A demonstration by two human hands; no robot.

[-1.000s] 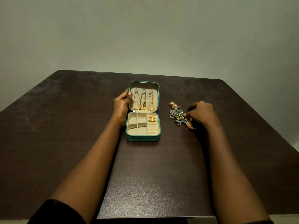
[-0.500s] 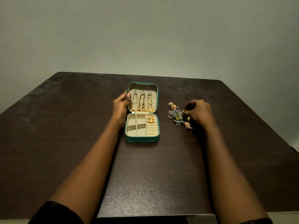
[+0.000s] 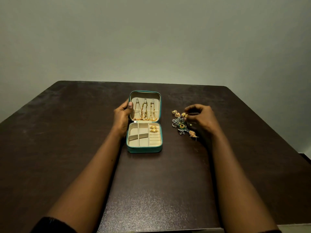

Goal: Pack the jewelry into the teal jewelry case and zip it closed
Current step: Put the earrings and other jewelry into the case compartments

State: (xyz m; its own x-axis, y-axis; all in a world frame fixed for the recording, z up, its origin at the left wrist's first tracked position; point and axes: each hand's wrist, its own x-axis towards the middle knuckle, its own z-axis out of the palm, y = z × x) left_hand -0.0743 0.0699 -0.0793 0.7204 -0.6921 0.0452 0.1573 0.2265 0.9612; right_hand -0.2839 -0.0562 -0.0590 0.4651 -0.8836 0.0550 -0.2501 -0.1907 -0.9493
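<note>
Teal square jewelry case (image 3: 144, 149) lies open, left hand (image 3: 122, 116) gripping its lid; at 3 o'clock, right hand (image 3: 201, 117) pinches small gold earring (image 3: 184, 114).

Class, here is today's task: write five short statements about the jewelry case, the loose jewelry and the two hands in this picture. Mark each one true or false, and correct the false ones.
1. The teal jewelry case lies open on the table. True.
2. The left hand grips the left edge of the lid. True.
3. The right hand rests flat on the table. False: it pinches a small gold piece above the loose jewelry pile, to the right of the case.
4. Every bottom compartment is empty. False: two gold earrings sit in the far right compartment.
5. Gold chains hang in the lid. True.
</note>
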